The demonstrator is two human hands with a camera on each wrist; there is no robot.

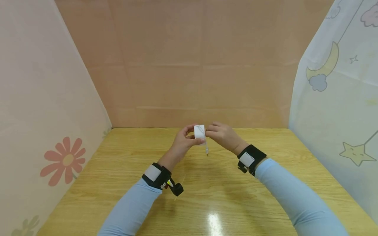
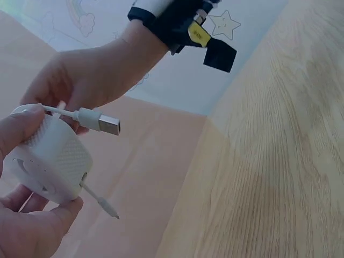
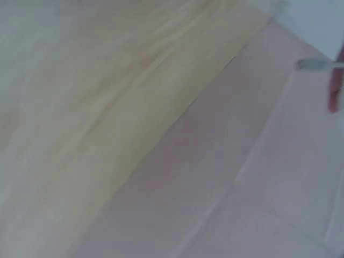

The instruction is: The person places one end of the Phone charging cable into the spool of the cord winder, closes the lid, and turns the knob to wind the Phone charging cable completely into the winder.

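Above the middle of the pale wooden table [image 1: 118, 183], the left hand [image 1: 180, 144] pinches a small white rounded plastic box [image 1: 199, 132], held upright; just right of it, touching, the right hand [image 1: 222, 135] pinches its thin white cable [image 1: 205, 146], whose plug dangles downward.

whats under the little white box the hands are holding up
Below the white box is bare wooden table; a thin cable end dangles under it. The left hand covers its lower side.
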